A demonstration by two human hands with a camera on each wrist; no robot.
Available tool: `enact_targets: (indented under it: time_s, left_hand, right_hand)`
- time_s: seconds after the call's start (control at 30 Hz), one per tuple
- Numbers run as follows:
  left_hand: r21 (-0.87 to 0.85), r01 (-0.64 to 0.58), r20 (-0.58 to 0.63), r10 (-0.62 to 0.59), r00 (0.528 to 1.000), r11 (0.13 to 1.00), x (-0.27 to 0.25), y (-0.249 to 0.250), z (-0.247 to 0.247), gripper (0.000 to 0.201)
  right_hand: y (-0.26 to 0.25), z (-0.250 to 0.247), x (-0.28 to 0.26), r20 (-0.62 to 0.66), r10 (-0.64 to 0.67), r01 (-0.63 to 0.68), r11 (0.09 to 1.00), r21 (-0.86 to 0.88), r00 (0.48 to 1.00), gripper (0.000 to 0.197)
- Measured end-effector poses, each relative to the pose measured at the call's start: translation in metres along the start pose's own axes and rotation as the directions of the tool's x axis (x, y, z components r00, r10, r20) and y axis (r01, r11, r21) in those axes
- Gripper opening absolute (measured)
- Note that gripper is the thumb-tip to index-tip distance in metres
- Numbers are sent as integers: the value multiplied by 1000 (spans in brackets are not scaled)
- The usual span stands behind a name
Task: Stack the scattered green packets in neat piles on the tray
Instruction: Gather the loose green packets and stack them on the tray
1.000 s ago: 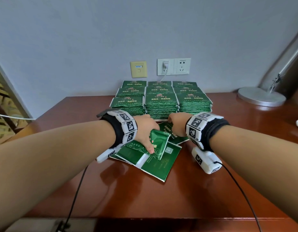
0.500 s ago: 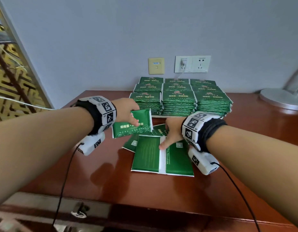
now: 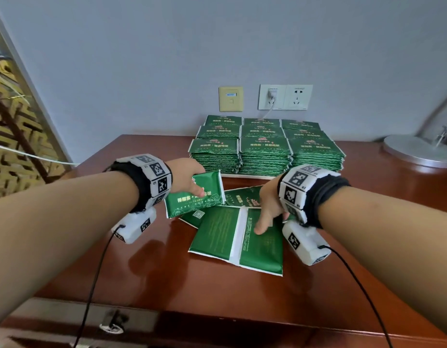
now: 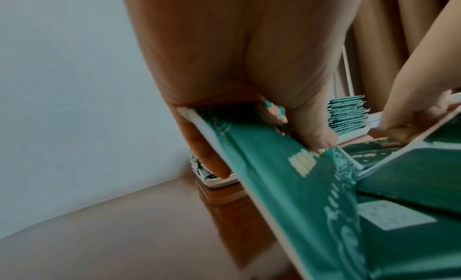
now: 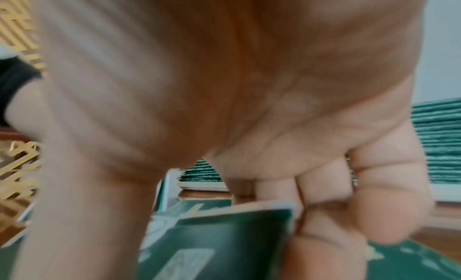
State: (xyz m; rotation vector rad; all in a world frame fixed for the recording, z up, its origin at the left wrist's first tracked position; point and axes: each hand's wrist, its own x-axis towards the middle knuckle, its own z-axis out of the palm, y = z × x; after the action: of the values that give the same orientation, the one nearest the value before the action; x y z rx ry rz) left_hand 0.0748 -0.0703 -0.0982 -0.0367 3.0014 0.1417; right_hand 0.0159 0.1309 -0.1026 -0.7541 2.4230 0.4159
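Neat piles of green packets fill a white tray at the back of the desk. My left hand pinches one green packet face up, lifted above the desk just in front of the left pile; the left wrist view shows the thumb on top of this packet. My right hand grips the edge of a face-down packet, thumb on top, and the right wrist view shows its edge raised against curled fingers. Two more loose packets lie underneath.
A round metal lamp base stands on the desk at the far right. Wall sockets with a plugged cable are behind the tray. A gold lattice screen stands to the left. A drawer handle is below the desk's front edge.
My left hand has lifted one packet out of the loose heap and carried it up and left. My right hand came down onto the face-down packet and took hold of its edge.
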Motion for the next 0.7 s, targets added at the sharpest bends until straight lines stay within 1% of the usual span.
enact_targets:
  time_s: [0.03, 0.07, 0.1, 0.13, 0.2, 0.23, 0.27, 0.3, 0.33, 0.37, 0.43, 0.47, 0.5, 0.53, 0.57, 0.6, 0.63, 0.7]
  left_hand:
    - [0, 1, -4, -1, 1000, 1000, 0, -1, 0, 38]
    - [-4, 3, -8, -3, 1000, 1000, 0, -2, -1, 38]
    - [-11, 5, -12, -5, 1000, 1000, 0, -3, -1, 38]
    - [-15, 8, -13, -8, 1000, 1000, 0, -3, -1, 39]
    - [-4, 12, -9, -12, 1000, 1000, 0, -4, -2, 41]
    - [7, 14, -11, -14, 1000, 1000, -1, -4, -2, 41]
    - [16, 17, -12, -17, 1000, 1000, -1, -3, -2, 42]
    - [23, 18, -12, -17, 1000, 1000, -1, -2, -2, 42]
    - [25, 20, -12, -19, 1000, 999, -1, -2, -2, 42]
    - [24, 20, -13, -20, 1000, 999, -1, -1, -2, 41]
    - [17, 20, -14, -19, 1000, 1000, -1, 0, -2, 40]
    - [14, 20, -15, -20, 1000, 1000, -1, 0, -1, 39]
    - [14, 22, -19, -22, 1000, 1000, 0, 1, -1, 38]
    - [20, 26, -22, -25, 999, 999, 1, 3, 0, 37]
    - [26, 29, -27, -28, 999, 999, 1, 4, 1, 38]
    - [25, 34, -33, -33, 999, 999, 2, 5, 3, 40]
    - [13, 40, -37, -40, 999, 999, 3, 6, 5, 47]
    - [-17, 65, -17, -65, 998, 998, 3, 8, 9, 76]
  right_hand:
    - [2, -3, 0, 51, 24, -25, 1000, 18, 998, 72]
    - [5, -6, 0, 63, 37, -39, 999, 34, 997, 69]
    - [9, -10, -1, 29, 40, -42, 998, 46, 999, 63]
    - [13, -15, -5, -15, 38, -36, 996, 76, 999, 56]
    - [25, -25, -9, -131, 14, 23, 959, 281, 991, 40]
    - [29, -30, -12, -205, 13, 66, 926, 372, 979, 36]
    - [31, -35, -12, -278, 28, 94, 905, 416, 960, 34]
    - [29, -39, -12, -337, 50, 96, 910, 403, 940, 35]
    - [25, -42, -12, -390, 70, 79, 932, 353, 918, 36]
    - [20, -42, -12, -459, 85, 57, 956, 287, 884, 35]
    - [10, -40, -15, -595, 67, 73, 976, 207, 801, 30]
    - [5, -38, -15, -632, 38, 97, 979, 178, 774, 31]
    - [0, -35, -16, -638, 7, 116, 982, 151, 770, 33]
    - [-4, -33, -15, -613, -25, 131, 983, 128, 790, 35]
    - [-9, -29, -14, -568, -60, 147, 983, 109, 821, 40]
    - [-13, -25, -13, -520, -83, 155, 983, 95, 850, 48]
    - [-17, -21, -12, -478, -88, 148, 985, 89, 874, 58]
    - [-16, -12, -11, -416, -51, 80, 995, 53, 908, 77]
